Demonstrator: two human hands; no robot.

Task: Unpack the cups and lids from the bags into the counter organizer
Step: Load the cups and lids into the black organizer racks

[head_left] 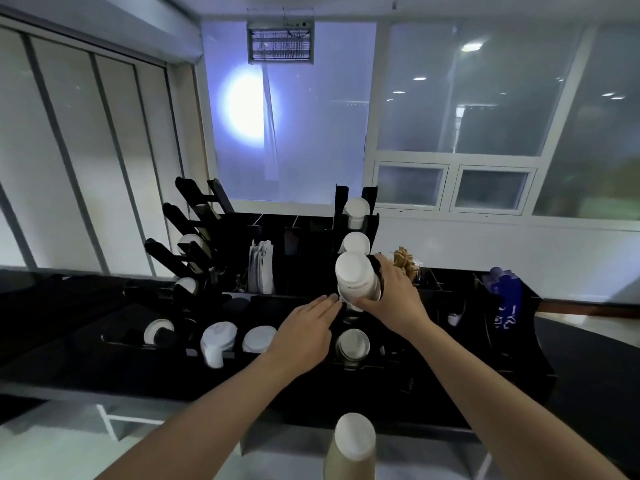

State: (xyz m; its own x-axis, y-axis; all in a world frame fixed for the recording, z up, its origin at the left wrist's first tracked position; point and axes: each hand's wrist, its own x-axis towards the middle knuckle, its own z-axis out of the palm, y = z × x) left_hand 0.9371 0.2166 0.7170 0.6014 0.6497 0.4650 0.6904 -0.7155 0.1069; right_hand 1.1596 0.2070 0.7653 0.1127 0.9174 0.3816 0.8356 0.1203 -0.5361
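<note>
A black counter organizer (298, 223) stands on the dark counter. My right hand (391, 296) grips a stack of white paper cups (355, 278), bottoms toward me, set into the organizer's lowest right-hand slot. My left hand (304, 330) lies flat beside that stack, fingertips touching the slot's edge, holding nothing. Two more cup stacks (356, 209) fill the slots above. Along the front row sit white lids (259, 338) and another cup stack (353, 344). A separate upside-down cup stack (353, 445) stands close to me at the bottom of the view.
Angled black holders (194, 216) on the left carry more cups. White sleeves (261, 268) stand upright in the middle compartment. Wooden stirrers (403, 261) and a blue packet (507, 296) sit to the right. Windows and a wall rise behind the counter.
</note>
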